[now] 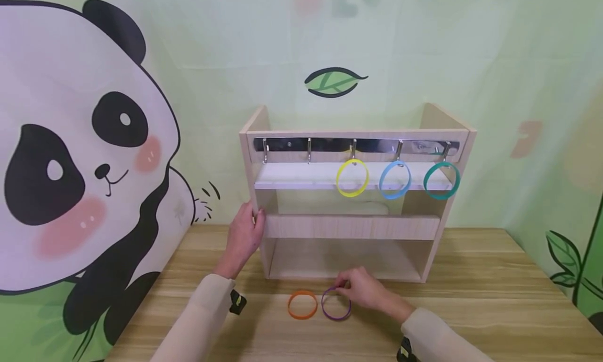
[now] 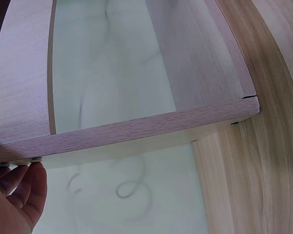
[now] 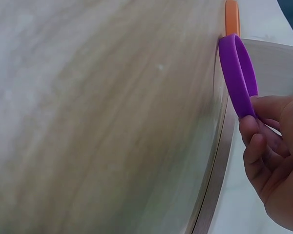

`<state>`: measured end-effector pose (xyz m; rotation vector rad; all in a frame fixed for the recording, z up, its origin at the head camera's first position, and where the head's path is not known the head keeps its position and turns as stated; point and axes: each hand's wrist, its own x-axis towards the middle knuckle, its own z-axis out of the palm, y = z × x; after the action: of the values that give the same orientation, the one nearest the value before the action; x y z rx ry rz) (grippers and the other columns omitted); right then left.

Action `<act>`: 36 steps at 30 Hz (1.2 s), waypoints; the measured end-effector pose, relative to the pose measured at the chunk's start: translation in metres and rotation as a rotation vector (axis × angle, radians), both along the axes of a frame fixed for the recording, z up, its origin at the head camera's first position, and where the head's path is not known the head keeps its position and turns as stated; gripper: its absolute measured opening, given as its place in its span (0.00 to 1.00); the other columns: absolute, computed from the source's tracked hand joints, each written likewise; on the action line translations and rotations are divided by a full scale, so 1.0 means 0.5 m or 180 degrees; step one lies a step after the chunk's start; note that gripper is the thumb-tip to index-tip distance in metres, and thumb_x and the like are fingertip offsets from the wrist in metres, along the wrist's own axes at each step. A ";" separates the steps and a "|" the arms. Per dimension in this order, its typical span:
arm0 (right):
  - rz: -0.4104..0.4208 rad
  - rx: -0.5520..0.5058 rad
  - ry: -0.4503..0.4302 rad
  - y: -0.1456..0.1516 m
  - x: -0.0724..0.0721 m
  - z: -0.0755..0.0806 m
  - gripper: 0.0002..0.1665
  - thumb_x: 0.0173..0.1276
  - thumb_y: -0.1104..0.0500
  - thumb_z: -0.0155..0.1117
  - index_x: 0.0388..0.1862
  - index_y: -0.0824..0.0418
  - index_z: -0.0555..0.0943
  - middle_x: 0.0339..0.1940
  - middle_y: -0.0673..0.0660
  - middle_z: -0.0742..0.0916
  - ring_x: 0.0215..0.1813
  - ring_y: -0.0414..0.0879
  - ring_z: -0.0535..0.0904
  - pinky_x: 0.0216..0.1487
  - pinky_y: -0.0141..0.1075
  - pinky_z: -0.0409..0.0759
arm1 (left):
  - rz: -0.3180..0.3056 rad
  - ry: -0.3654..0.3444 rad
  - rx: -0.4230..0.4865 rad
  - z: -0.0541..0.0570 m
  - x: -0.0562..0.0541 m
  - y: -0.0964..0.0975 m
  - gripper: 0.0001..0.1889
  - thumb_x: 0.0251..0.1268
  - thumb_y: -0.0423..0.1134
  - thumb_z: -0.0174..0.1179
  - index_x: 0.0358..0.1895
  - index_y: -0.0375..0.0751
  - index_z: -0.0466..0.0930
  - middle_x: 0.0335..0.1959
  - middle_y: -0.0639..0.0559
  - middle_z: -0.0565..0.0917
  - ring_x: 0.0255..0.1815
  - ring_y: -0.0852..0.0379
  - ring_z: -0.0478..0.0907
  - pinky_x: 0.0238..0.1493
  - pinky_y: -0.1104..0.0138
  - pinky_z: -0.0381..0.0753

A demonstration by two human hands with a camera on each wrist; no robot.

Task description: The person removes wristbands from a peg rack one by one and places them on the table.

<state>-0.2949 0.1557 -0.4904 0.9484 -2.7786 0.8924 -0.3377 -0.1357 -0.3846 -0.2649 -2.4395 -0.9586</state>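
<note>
The yellow band [image 1: 352, 194], blue band [image 1: 390, 196] and green band [image 1: 440, 196] hang on the three right hooks of the rack [image 1: 350, 227], with the two left hooks [image 1: 309, 151] bare, so the work looks just past half done. The orange band [image 1: 302, 317] lies on the near table [image 1: 471, 309]; just right of it, the right hand [image 1: 365, 289] pinches the purple band [image 3: 234, 80], while the left hand [image 1: 242, 234] grips the rack's left side. No brand or writing is readable.

A pale green wall [image 1: 235, 37] with a printed panda [image 1: 94, 153] and leaf [image 1: 334, 83] backs a wood-grained table [image 1: 490, 294].
</note>
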 end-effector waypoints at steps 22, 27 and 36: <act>0.0004 0.0147 0.0029 0.004 0.000 -0.009 0.04 0.56 0.66 0.68 0.31 0.59 0.84 0.27 0.47 0.85 0.31 0.37 0.79 0.35 0.30 0.77 | -0.0002 0.0087 -0.0006 -0.004 -0.003 -0.001 0.18 0.74 0.46 0.43 0.55 0.37 0.70 0.45 0.42 0.75 0.42 0.47 0.76 0.41 0.54 0.79; -0.0044 0.0106 0.0062 0.010 0.000 -0.005 0.04 0.56 0.64 0.68 0.31 0.58 0.85 0.27 0.45 0.85 0.31 0.37 0.79 0.36 0.31 0.77 | -0.0013 0.0086 -0.0004 -0.004 -0.002 -0.002 0.17 0.74 0.45 0.43 0.55 0.37 0.70 0.45 0.42 0.75 0.42 0.48 0.76 0.40 0.55 0.79; -0.0050 -0.0106 -0.0074 0.023 0.004 0.003 0.05 0.59 0.60 0.68 0.34 0.59 0.85 0.29 0.44 0.85 0.29 0.34 0.78 0.35 0.29 0.77 | -0.0016 0.0045 -0.0025 -0.006 -0.003 -0.001 0.18 0.74 0.46 0.41 0.57 0.39 0.69 0.45 0.43 0.75 0.43 0.48 0.76 0.41 0.55 0.79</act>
<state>-0.2928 0.1671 -0.4888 0.9158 -2.7770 0.9505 -0.3392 -0.1364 -0.3875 -0.2796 -2.4313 -0.9465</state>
